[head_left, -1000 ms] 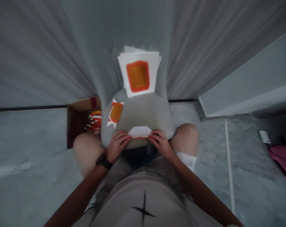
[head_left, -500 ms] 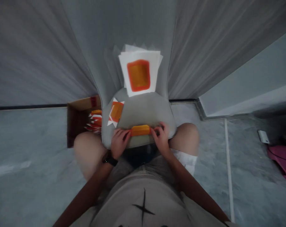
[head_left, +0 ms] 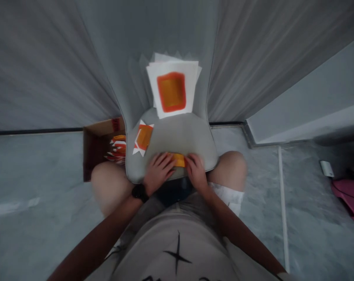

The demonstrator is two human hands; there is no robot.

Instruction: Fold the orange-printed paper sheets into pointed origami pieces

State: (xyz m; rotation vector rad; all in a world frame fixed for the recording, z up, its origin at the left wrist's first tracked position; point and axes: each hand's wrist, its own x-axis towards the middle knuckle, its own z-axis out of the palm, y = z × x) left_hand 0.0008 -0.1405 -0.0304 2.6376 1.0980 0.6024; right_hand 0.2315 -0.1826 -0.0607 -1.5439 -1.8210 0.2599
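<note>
A folded piece of orange paper (head_left: 179, 160) with red edges lies at the front of the grey chair seat (head_left: 177, 132), between my hands. My left hand (head_left: 160, 168) lies over its left part, fingers stretched out and pressing down, so that end is hidden. At the right end, my right hand (head_left: 197, 170) has its fingers closed on the paper. Left of the seat's middle rests a folded paper piece (head_left: 143, 137) in orange, red and white. Against the chair back leans a stack of white sheets (head_left: 191, 89), the front one printed with an orange, red-edged square.
On the floor at the left, a cardboard box (head_left: 90, 152) holds several orange, red and white paper pieces (head_left: 117, 148), partly behind the seat. A white device (head_left: 326, 168) and a pink object (head_left: 348, 195) lie at the right. Grey curtains (head_left: 45, 66) hang behind.
My left hand has moved right from the paper's left end and flattened over it. The right hand stays at its end, fingers now drawn closer over the paper.
</note>
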